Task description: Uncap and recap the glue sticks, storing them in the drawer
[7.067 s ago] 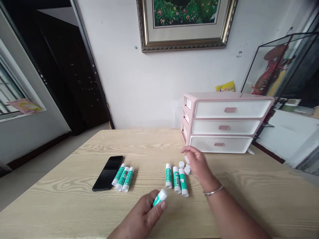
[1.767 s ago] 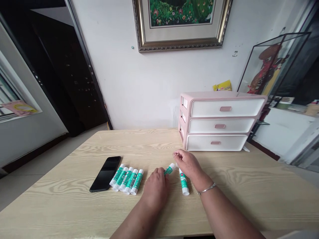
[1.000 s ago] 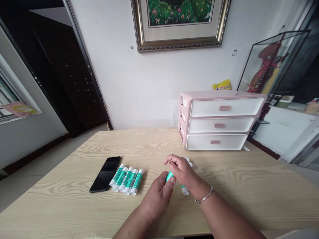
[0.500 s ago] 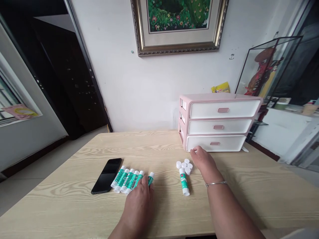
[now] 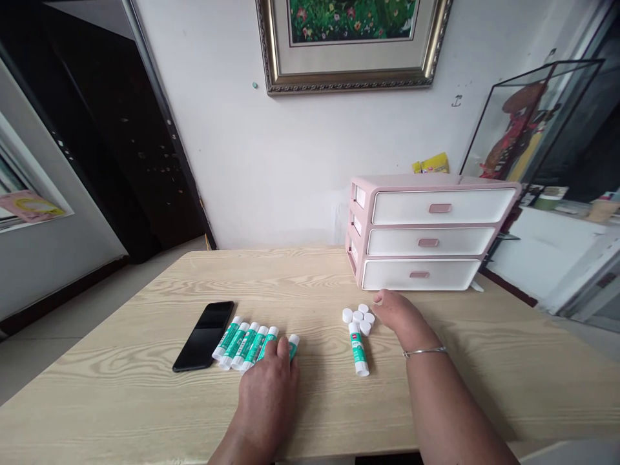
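You had two bare hands in view, your left hand (image 5: 266, 394) at the near left of the table and your right hand (image 5: 402, 320) further right. Your left forearm (image 5: 239, 445) and right forearm (image 5: 450, 407) were bare too, running out past the near edge of the view with no cuff or sleeve showing. Around your right wrist you wore a thin silver bangle (image 5: 423, 352), a plain narrow band with a faint shine.
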Available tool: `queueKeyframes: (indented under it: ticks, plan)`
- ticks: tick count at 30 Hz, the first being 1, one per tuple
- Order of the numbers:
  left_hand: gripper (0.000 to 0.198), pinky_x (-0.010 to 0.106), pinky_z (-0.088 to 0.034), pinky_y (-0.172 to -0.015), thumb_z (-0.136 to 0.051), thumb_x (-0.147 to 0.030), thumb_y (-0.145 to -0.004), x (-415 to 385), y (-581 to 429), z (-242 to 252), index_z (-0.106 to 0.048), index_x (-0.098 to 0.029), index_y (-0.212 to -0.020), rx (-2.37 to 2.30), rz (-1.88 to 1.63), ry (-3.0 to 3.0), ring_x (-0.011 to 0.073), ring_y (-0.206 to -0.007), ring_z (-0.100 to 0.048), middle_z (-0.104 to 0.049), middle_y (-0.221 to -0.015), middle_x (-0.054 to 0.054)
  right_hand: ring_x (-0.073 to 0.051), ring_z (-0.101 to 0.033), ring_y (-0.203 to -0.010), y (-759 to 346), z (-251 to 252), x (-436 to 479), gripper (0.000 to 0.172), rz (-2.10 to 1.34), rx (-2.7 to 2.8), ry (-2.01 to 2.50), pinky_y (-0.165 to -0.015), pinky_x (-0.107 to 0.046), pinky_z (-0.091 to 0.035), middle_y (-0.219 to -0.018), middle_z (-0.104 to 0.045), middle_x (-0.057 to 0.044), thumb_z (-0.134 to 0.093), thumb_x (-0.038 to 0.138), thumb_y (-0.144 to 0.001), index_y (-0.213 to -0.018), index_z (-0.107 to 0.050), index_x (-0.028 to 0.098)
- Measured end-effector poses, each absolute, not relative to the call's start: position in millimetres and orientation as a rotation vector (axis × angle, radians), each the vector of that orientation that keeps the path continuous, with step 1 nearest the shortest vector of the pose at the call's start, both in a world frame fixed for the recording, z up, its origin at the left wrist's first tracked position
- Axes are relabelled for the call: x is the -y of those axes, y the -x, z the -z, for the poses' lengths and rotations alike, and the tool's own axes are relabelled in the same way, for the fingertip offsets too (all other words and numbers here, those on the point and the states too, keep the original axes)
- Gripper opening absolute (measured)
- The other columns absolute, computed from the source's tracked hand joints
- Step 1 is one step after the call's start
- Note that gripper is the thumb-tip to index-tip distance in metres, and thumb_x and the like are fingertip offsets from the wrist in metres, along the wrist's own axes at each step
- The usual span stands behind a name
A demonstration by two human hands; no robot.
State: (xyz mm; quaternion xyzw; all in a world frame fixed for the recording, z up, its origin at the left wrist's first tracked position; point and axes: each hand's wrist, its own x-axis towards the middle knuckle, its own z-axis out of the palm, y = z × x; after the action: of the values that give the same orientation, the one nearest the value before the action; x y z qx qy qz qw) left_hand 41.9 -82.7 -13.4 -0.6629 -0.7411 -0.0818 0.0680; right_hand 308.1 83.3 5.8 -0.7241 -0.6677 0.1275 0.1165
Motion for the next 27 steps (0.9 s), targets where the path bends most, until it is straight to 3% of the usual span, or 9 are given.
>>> queueKeyframes:
  ticks: [4, 7, 11, 14, 18, 21, 27]
  plan:
    - [0.026, 0.026, -0.046, -0.054, -0.046, -0.02, -0.102, 83, -38, 12, -0.065, -0.019, -0.12, 2.215, 0.233, 1.99, 0.0203, -0.078, -0.073, -0.07, -0.111, 0.011, -0.022, -0.067, -0.074, -304, -5, -83, 0.023, -0.398, 2.049, 2.069, -0.062, -0.029, -0.037, -0.078, -0.075, -0.011, -0.057, 0.027, -0.083, -0.079, -0.078, 0.018]
    - [0.025, 0.026, -0.045, -0.054, -0.045, -0.019, -0.102, 80, -32, 14, -0.065, -0.02, -0.118, 2.214, 0.242, 1.962, 0.0198, -0.079, -0.072, -0.069, -0.109, 0.01, -0.022, -0.066, -0.072, -301, -6, -82, 0.029, -0.382, 2.081, 2.031, -0.061, -0.029, -0.035, -0.074, -0.074, -0.011, -0.054, 0.029, -0.085, -0.07, -0.076, 0.017]
    - [0.023, 0.028, -0.046, -0.057, -0.046, -0.026, -0.102, 77, -27, 23, -0.065, -0.02, -0.115, 2.228, 0.333, 1.971, 0.021, -0.08, -0.07, -0.067, -0.108, 0.01, -0.024, -0.068, -0.083, -299, -9, -79, 0.032, -0.32, 2.011, 2.025, -0.063, -0.03, -0.036, -0.089, -0.076, -0.014, -0.051, 0.032, -0.088, -0.083, -0.078, 0.016]
    - [0.027, 0.03, -0.05, -0.068, -0.044, -0.03, -0.103, 76, -36, 27, -0.064, -0.023, -0.12, 2.186, 0.488, 2.114, 0.0221, -0.089, -0.069, -0.066, -0.112, 0.01, -0.027, -0.068, -0.093, -296, -15, -75, 0.035, -0.274, 1.93, 2.019, -0.068, -0.031, -0.037, -0.102, -0.076, -0.017, -0.047, 0.035, -0.092, -0.094, -0.076, 0.016]
    - [0.032, 0.028, -0.051, -0.082, -0.049, -0.031, -0.1, 76, -70, 23, -0.06, -0.031, -0.13, 2.059, 0.638, 2.494, 0.0197, -0.093, -0.067, -0.064, -0.116, 0.007, -0.025, -0.068, -0.092, -286, -23, -68, 0.035, -0.25, 1.871, 1.974, -0.069, -0.03, -0.037, -0.099, -0.077, -0.014, -0.045, 0.037, -0.095, -0.096, -0.075, 0.019]
    - [0.038, 0.029, -0.052, -0.078, -0.05, -0.036, -0.099, 71, -99, 18, -0.055, -0.036, -0.137, 1.96, 0.593, 2.681, 0.0193, -0.088, -0.067, -0.064, -0.114, 0.006, -0.023, -0.068, -0.091, -280, -27, -63, 0.035, -0.236, 1.849, 1.926, -0.068, -0.029, -0.036, -0.099, -0.077, -0.012, -0.044, 0.038, -0.096, -0.094, -0.074, 0.021]
    - [0.038, 0.033, -0.054, -0.072, -0.046, -0.039, -0.099, 57, -129, 9, -0.055, -0.033, -0.136, 1.98, 0.361, 2.671, 0.0235, -0.086, -0.07, -0.062, -0.11, 0.007, -0.021, -0.066, -0.084, -273, -25, -63, 0.034, -0.249, 1.832, 1.853, -0.066, -0.028, -0.034, -0.09, -0.077, -0.009, -0.044, 0.036, -0.096, -0.091, -0.074, 0.021]
